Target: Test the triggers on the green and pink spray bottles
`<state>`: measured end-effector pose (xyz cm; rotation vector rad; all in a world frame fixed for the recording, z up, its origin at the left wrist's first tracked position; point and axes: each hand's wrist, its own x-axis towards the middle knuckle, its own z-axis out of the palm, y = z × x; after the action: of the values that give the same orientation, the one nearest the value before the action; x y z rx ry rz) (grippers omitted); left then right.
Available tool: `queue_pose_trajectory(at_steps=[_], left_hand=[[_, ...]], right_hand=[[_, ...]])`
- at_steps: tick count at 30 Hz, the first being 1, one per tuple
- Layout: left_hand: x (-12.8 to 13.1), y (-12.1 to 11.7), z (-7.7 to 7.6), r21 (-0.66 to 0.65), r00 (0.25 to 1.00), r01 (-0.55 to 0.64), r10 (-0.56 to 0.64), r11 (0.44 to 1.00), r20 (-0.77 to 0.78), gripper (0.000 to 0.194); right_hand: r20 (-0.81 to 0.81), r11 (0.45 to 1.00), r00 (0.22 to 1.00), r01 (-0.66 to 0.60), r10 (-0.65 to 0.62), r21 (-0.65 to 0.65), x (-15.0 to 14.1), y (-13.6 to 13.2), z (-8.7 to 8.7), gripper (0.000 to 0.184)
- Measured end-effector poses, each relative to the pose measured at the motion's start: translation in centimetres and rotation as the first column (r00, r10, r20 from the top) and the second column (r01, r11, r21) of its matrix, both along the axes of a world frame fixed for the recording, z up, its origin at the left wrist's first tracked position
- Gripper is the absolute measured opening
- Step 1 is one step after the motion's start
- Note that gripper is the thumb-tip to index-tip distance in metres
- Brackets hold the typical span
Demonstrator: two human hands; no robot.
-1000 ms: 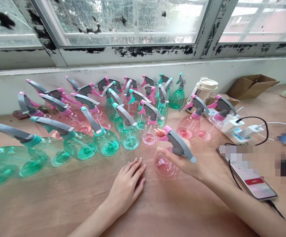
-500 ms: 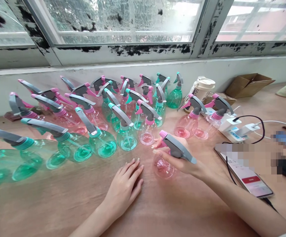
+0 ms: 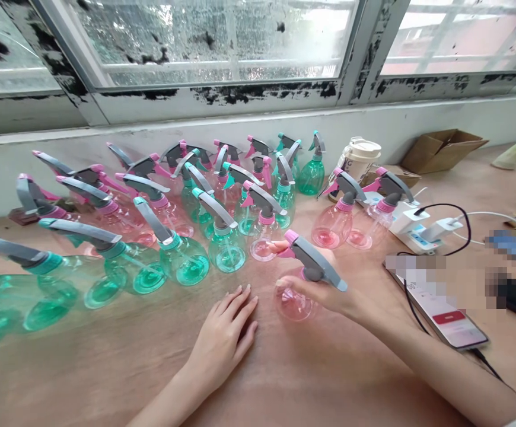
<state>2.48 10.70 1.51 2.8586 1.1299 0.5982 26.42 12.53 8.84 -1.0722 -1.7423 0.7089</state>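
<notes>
A pink spray bottle (image 3: 294,305) with a grey and pink trigger head stands upright on the table. My right hand (image 3: 329,295) is wrapped round it just under the head, thumb on the near side and the other fingers partly hidden behind. To its left, my left hand (image 3: 226,329) lies flat on the table, fingers stretched out and holding nothing. Just beyond are a green spray bottle (image 3: 226,252) and another pink spray bottle (image 3: 264,240), neither touched by my hands.
Several green and pink spray bottles crowd the left and back. Two pink bottles (image 3: 331,225) stand at right near a lidded cup (image 3: 362,155), a power strip (image 3: 418,237) with cables and a phone (image 3: 456,323). A cardboard box (image 3: 440,151) sits by the wall.
The view has shifted slightly to the right. Around the same bottle, the fingers and thumb of my right hand have changed position a little. My left hand stays resting on the table.
</notes>
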Motion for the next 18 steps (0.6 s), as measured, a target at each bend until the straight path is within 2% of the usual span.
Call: queue_pose_trajectory(at_steps=[3, 9, 11, 16, 18], left_hand=[[0.0, 0.0, 0.0, 0.001, 1.0, 0.0, 0.0, 1.0, -0.008, 0.036], [0.1, 0.0, 0.1, 0.02, 1.0, -0.001, 0.001, 1.0, -0.011, 0.033], [0.1, 0.0, 0.1, 0.023, 1.0, -0.001, 0.001, 1.0, -0.004, 0.033], [0.1, 0.1, 0.0, 0.032, 1.0, 0.009, -0.009, 0.999, -0.008, 0.034], [0.1, 0.2, -0.1, 0.037, 1.0, 0.008, -0.008, 0.999, -0.004, 0.034]], right_hand=[[0.012, 0.998, 0.999, 0.036, -0.037, 0.052, -0.1, -0.4, -0.5, 0.042], [0.051, 0.983, 0.984, 0.169, -0.173, 0.076, 0.2, -2.0, -0.7, 0.066], [0.104, 0.978, 0.975, 0.188, -0.197, 0.091, 0.5, -2.8, -0.6, 0.062], [0.19, 0.974, 0.956, 0.212, -0.224, 0.079, 1.2, -4.7, -0.5, 0.032], [0.215, 0.964, 0.94, 0.257, -0.266, 0.067, 1.9, -5.0, -0.4, 0.029]])
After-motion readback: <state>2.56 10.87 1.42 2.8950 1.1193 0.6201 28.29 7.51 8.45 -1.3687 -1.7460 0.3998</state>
